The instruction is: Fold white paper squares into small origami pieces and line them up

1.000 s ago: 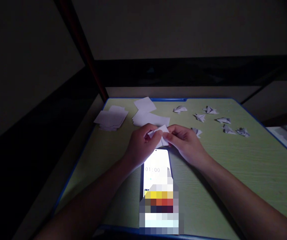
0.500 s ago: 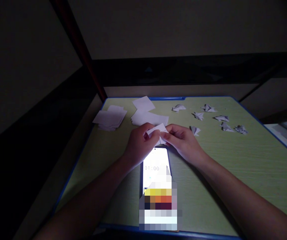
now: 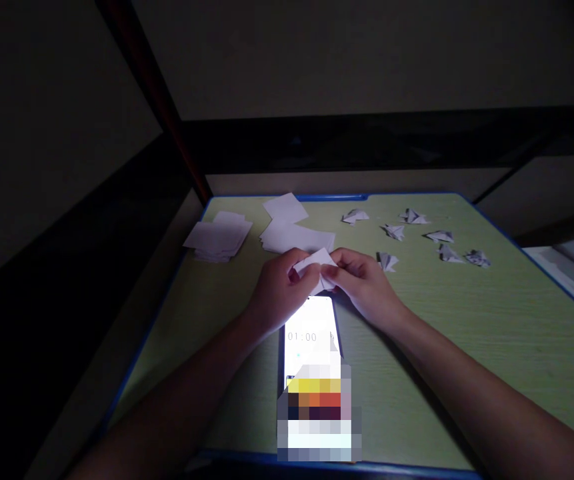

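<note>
Left hand (image 3: 279, 287) and right hand (image 3: 367, 287) both clamping on the same small folded white paper (image 3: 321, 257), thumbs pressing on its near face, other fingers curling at the sides and behind. Paper is sitting between the two grips, its upper corner sticking up past the thumbs; the thumbs are hiding part of it (can't read the fold from here). Phone (image 3: 309, 317) is lying just on the near side of the paper, between the forearms, its lit screen showing 01:00; a pixelated patch is covering its lower part. Just beyond the left hand, a fanned paper stack (image 3: 301, 237) is lying close, with a single sheet (image 3: 285, 208) overlapping its far side. Farther left, another paper stack (image 3: 219, 235) is resting near the table edge. On the right, seven folded paper pieces (image 3: 413, 217) are spreading over the far side, the nearest one (image 3: 387, 261) sitting just past the right hand. All of it is resting on a green table (image 3: 467, 333) with blue edging.
</note>
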The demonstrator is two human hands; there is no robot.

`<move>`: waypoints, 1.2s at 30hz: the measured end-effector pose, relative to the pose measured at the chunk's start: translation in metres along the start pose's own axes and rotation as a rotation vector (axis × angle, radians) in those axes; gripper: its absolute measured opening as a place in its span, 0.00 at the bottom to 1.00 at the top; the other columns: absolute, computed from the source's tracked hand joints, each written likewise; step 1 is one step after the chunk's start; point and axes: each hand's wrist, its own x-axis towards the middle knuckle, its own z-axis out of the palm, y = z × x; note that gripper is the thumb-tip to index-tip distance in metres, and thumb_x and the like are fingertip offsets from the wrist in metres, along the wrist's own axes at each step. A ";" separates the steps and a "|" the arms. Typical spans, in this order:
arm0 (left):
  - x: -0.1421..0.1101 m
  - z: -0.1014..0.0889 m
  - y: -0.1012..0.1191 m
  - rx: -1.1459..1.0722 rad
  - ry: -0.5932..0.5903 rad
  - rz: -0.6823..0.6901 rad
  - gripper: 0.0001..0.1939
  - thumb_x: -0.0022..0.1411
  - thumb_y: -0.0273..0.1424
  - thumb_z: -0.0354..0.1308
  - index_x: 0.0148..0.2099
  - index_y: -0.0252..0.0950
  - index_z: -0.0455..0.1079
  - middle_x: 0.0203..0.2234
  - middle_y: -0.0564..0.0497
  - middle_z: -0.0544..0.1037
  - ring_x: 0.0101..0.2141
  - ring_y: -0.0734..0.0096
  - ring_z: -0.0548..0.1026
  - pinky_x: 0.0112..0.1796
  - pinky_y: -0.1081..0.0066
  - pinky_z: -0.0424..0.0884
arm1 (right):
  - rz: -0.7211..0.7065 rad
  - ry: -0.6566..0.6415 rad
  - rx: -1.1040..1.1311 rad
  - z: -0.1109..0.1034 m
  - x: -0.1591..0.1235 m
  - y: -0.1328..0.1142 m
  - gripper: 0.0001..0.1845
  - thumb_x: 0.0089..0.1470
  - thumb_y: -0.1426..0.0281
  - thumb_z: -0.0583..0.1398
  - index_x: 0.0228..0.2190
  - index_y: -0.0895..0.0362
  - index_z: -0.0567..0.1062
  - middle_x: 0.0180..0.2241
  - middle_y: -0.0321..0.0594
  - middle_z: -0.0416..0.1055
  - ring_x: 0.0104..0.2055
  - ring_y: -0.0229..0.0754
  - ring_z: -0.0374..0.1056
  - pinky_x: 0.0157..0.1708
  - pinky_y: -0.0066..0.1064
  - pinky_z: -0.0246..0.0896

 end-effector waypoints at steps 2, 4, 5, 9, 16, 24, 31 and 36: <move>0.001 -0.001 0.000 0.017 0.003 -0.003 0.06 0.57 0.31 0.54 0.31 0.33 0.68 0.16 0.55 0.68 0.18 0.78 0.65 0.18 0.78 0.59 | -0.012 0.008 -0.012 0.000 0.000 0.001 0.09 0.45 0.66 0.62 0.22 0.58 0.69 0.17 0.31 0.62 0.20 0.32 0.55 0.21 0.28 0.47; 0.001 -0.001 0.000 0.028 0.004 0.002 0.06 0.57 0.30 0.54 0.31 0.33 0.68 0.17 0.55 0.69 0.18 0.79 0.66 0.18 0.78 0.59 | -0.026 0.008 -0.011 0.000 0.000 0.002 0.09 0.46 0.66 0.62 0.22 0.58 0.69 0.18 0.31 0.62 0.21 0.33 0.55 0.22 0.29 0.47; 0.001 -0.002 0.000 0.033 0.004 0.003 0.06 0.58 0.30 0.54 0.31 0.33 0.68 0.17 0.55 0.69 0.18 0.79 0.65 0.18 0.78 0.59 | -0.030 0.009 -0.007 0.000 0.000 0.002 0.10 0.46 0.66 0.63 0.22 0.58 0.69 0.18 0.31 0.62 0.21 0.33 0.55 0.22 0.29 0.46; 0.001 -0.002 0.000 0.049 0.007 -0.005 0.06 0.58 0.30 0.53 0.31 0.33 0.68 0.16 0.55 0.68 0.17 0.79 0.64 0.17 0.78 0.57 | -0.037 0.015 -0.009 0.001 0.000 0.003 0.11 0.47 0.65 0.62 0.21 0.58 0.68 0.17 0.30 0.61 0.20 0.32 0.54 0.22 0.28 0.46; 0.000 -0.002 -0.002 -0.003 -0.021 -0.001 0.06 0.58 0.30 0.54 0.31 0.33 0.67 0.17 0.55 0.69 0.18 0.79 0.66 0.18 0.78 0.58 | -0.034 0.016 -0.004 0.002 0.000 0.005 0.11 0.47 0.66 0.61 0.20 0.57 0.67 0.17 0.30 0.60 0.20 0.32 0.53 0.21 0.28 0.45; 0.001 -0.001 -0.003 -0.019 0.006 0.000 0.09 0.59 0.32 0.53 0.27 0.34 0.65 0.17 0.56 0.66 0.20 0.78 0.65 0.20 0.77 0.59 | -0.031 0.007 0.012 0.004 -0.001 0.003 0.14 0.46 0.64 0.63 0.19 0.57 0.65 0.17 0.30 0.59 0.20 0.32 0.52 0.21 0.27 0.44; 0.001 -0.003 -0.001 -0.088 -0.011 -0.017 0.11 0.59 0.33 0.53 0.25 0.35 0.62 0.16 0.56 0.65 0.19 0.77 0.64 0.19 0.76 0.60 | -0.047 0.008 0.021 0.005 -0.002 0.000 0.16 0.48 0.61 0.62 0.18 0.56 0.65 0.16 0.31 0.58 0.20 0.34 0.52 0.21 0.28 0.44; 0.002 -0.003 -0.001 -0.118 -0.008 -0.001 0.10 0.58 0.31 0.53 0.25 0.35 0.63 0.15 0.56 0.64 0.19 0.78 0.63 0.19 0.77 0.59 | -0.051 0.028 0.003 0.005 -0.001 0.002 0.14 0.48 0.64 0.61 0.18 0.56 0.66 0.16 0.30 0.58 0.19 0.33 0.51 0.20 0.28 0.43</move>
